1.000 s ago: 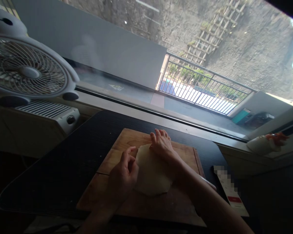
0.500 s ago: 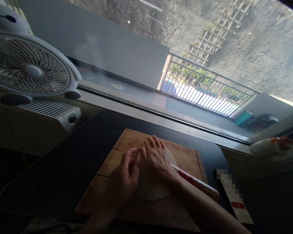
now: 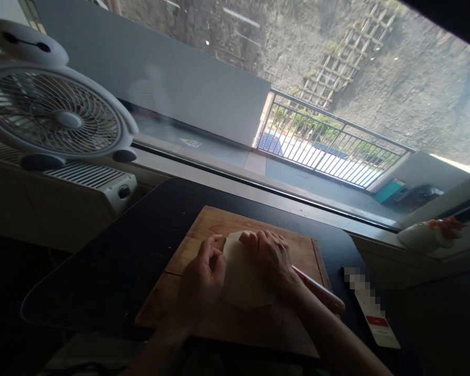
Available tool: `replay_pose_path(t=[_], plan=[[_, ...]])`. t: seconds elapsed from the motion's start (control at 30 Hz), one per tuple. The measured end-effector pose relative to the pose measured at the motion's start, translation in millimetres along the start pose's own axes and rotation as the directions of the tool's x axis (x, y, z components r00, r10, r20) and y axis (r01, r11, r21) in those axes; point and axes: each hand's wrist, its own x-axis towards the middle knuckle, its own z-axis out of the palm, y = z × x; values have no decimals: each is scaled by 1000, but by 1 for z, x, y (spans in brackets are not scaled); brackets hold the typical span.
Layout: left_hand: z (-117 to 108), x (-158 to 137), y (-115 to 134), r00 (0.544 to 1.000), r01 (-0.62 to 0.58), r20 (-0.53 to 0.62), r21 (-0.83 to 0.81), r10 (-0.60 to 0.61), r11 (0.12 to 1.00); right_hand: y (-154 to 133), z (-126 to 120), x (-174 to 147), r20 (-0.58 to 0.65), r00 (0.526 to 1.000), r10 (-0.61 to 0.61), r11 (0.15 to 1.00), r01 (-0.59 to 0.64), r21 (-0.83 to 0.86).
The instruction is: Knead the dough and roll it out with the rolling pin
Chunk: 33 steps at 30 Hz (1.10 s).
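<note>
A thin, pale, roundish sheet of dough [image 3: 243, 284] lies flat on a wooden cutting board [image 3: 191, 237]. At its left edge is my left hand [image 3: 203, 271], with bent fingers and the thumb curled in against the dough's rim. My right hand [image 3: 272, 256] covers the upper right of the sheet, its fingers curled down onto the dough. What the right palm touches is hidden. Partly under my right wrist, a long shiny cylinder [image 3: 321, 292] with red on it rests across the board's right side; its kind I cannot make out.
The board sits on a dark table [image 3: 102, 250] beside a window. A white fan [image 3: 66, 120] stands at the left on a vented white unit [image 3: 97, 175]. A flat item with a red patch [image 3: 376, 321] lies at the table's right. A white pot [image 3: 421, 237] is on the sill.
My right hand has slid right and drawn its outstretched fingers into a curl, uncovering more of the dough. My left hand stays near the left edge. The view has shifted slightly.
</note>
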Motion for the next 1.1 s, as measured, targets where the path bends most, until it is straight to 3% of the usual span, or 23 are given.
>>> replay_pose_path(t=[0.1, 0.17, 0.23, 0.3, 0.37, 0.43, 0.5, 0.67, 0.73, 0.87, 0.93, 1.1], plan=[[1, 0, -1, 1000, -1, -3, 4, 1, 1000, 7, -3, -21, 36, 971, -235, 972, 233, 39], [1, 1, -2, 1000, 9, -4, 0, -9, 1000, 13, -5, -23, 56, 947, -315, 946, 309, 92], [1, 1, -1, 1000, 21, 1, -6, -21, 1000, 17, -4, -11, 50, 970, -239, 964, 231, 130], [0, 1, 1, 1000, 25, 16, -10, -25, 1000, 19, 1, 14, 41, 996, -83, 985, 76, 152], [-1, 1, 3, 999, 31, 36, -17, -30, 999, 19, 7, 42, 63, 997, 40, 986, -50, 161], [-3, 1, 4, 998, 44, 48, -32, -43, 998, 19, 11, 59, 92, 992, 87, 982, -101, 160], [-3, 2, 3, 997, 59, 48, -49, -57, 997, 16, 7, 54, 100, 994, 40, 985, -56, 162], [-1, 2, 1, 999, 47, 28, -63, -45, 997, 0, -11, -5, 105, 988, -116, 983, 99, 154], [-1, 2, 3, 998, 59, 18, -46, -58, 997, 1, -9, 0, 96, 991, -93, 988, 79, 135], [-1, 2, 7, 996, 84, 36, -49, -83, 995, 11, 10, 60, 56, 998, 20, 994, -26, 106], [-2, 1, 6, 996, 85, 42, -62, -83, 994, 12, 14, 75, 88, 995, 50, 991, -60, 116], [1, 0, -2, 998, 57, 19, -58, -56, 997, -5, -2, 21, 147, 984, -102, 982, 76, 176]])
